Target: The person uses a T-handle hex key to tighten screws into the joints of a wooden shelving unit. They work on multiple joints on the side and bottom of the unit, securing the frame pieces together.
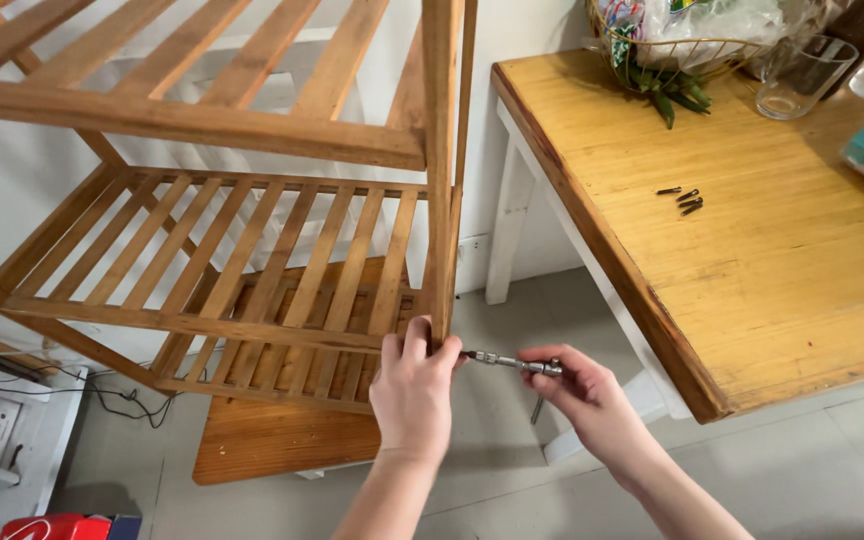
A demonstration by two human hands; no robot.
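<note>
Down at the rack post (440, 200), my left hand (414, 385) grips it while my right hand (582, 385) pinches the screwdriver (512, 362), best kept level.

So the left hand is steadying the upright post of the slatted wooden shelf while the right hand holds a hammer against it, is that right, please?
Not quite: the head view shows the right hand holding a small metal screwdriver, not a hammer, its tip at the upright post. The left hand does grip that post of the slatted wooden shelf.
</note>
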